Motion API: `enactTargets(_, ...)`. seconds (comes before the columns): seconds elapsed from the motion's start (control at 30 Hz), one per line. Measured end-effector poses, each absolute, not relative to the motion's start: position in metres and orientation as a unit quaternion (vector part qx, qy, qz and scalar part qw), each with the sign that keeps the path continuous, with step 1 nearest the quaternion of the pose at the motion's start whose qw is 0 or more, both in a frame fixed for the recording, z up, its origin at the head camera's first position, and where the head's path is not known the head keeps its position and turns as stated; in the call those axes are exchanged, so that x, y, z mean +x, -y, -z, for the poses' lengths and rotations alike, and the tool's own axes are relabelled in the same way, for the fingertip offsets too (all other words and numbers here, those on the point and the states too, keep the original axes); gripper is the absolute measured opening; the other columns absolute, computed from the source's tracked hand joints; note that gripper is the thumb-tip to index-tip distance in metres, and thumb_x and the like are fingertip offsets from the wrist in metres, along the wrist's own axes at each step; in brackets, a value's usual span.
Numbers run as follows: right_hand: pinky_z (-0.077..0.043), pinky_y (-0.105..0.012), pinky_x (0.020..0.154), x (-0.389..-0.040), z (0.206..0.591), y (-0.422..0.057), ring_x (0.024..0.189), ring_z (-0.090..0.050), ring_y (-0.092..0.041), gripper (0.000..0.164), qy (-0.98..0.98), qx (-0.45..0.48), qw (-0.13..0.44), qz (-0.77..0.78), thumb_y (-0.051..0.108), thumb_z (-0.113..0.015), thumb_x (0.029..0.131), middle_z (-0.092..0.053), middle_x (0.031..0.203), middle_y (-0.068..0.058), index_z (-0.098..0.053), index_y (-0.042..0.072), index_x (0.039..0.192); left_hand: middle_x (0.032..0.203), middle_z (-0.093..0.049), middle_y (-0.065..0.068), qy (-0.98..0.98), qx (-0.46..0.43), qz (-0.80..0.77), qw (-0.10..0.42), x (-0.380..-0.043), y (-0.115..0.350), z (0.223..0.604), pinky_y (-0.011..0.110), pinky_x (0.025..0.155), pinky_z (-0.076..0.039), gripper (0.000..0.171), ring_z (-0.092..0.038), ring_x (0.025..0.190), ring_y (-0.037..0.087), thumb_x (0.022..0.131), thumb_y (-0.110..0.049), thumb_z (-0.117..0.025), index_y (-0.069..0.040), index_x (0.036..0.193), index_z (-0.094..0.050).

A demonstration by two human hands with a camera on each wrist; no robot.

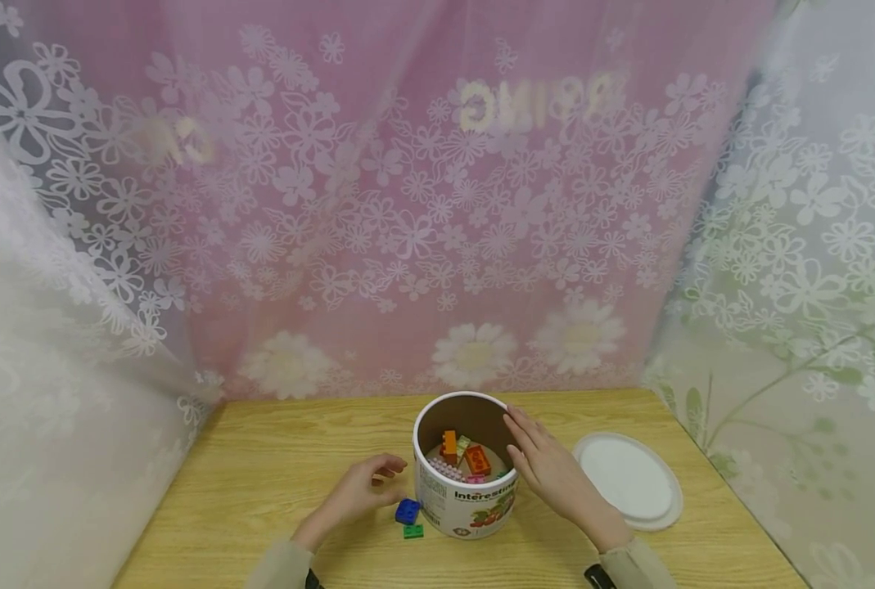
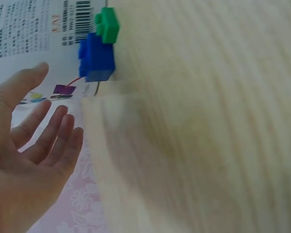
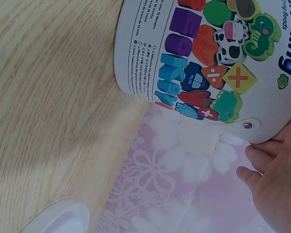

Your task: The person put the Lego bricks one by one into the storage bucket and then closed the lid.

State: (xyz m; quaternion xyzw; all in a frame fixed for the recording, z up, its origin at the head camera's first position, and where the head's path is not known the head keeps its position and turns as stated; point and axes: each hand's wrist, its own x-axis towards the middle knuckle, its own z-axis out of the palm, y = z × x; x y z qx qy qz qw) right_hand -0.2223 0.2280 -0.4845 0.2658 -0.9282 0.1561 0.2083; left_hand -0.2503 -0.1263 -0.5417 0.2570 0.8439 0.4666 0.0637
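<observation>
A white printed bucket [image 1: 463,509] stands upright on the table, holding several toy bricks, among them an orange brick [image 1: 448,447] and a red-orange brick [image 1: 477,460]. My right hand [image 1: 551,470] rests with extended fingers on the bucket's right rim and side. To the left of the bucket is my left hand [image 1: 356,495], fingers loosely bent and nothing in them. Between that hand and the bucket's foot lie a blue brick [image 1: 408,512] and a small green brick [image 1: 413,532]. The left wrist view shows the blue brick [image 2: 98,58] beyond my thumb, beside the bucket's barcode.
The bucket's white round lid [image 1: 627,478] lies on the wooden table [image 1: 297,442] to the right, near my right forearm. Flowered curtains [image 1: 437,204] hang behind the table and along both sides.
</observation>
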Motion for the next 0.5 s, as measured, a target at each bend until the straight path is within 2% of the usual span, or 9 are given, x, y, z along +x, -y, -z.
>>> enactTargets(0.2, -0.031, -0.052, 0.118, -0.223, 0.485, -0.229, 0.147, -0.037, -0.030, 0.054, 0.931, 0.263, 0.201, -0.154, 0.030, -0.051, 0.107, -0.037, 0.161, -0.014, -0.044, 0.002, 0.152, 0.119, -0.069, 0.009, -0.854, 0.275, -0.431, 0.092, -0.242, 0.124, 0.548, 0.040, 0.094, -0.055, 0.043, -0.065, 0.108, 0.028, 0.087, -0.023, -0.082, -0.005, 0.123, -0.067)
enactTargets(0.5, -0.028, -0.052, 0.119, -0.225, 0.487, -0.230, 0.148, -0.034, -0.030, 0.055, 0.934, 0.261, 0.184, -0.162, 0.031, -0.049, 0.108, -0.034, 0.162, -0.013, -0.041, 0.003, 0.154, 0.107, -0.071, -0.007, -0.858, 0.285, -0.411, 0.118, -0.238, 0.117, 0.550, 0.033, 0.092, -0.054, 0.029, -0.065, 0.101, 0.011, 0.081, -0.019, -0.087, -0.016, 0.107, -0.074)
